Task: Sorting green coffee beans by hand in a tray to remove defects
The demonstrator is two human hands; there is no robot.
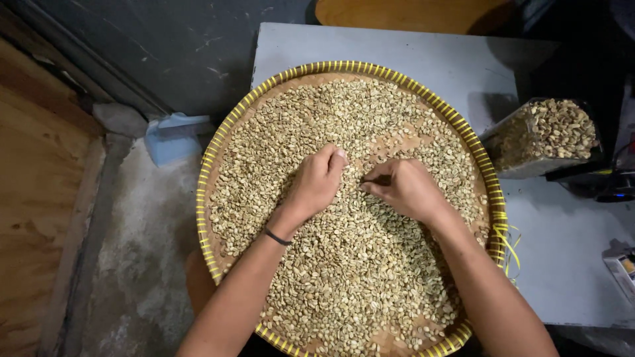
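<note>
Both hands rest mid-tray [210, 158] on the beans [344, 264], the left hand [317, 182] loosely curled with nothing clearly held, the right hand [403, 188] pinching something small I cannot identify.

Left hand [317, 182] – right hand [403, 188] (both curled)

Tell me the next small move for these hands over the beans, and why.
Probably lift the right hand clear: its fingertips look pinched together above the pale green coffee beans in the round woven tray with yellow rim, while the left hand rests curled on them.
</note>
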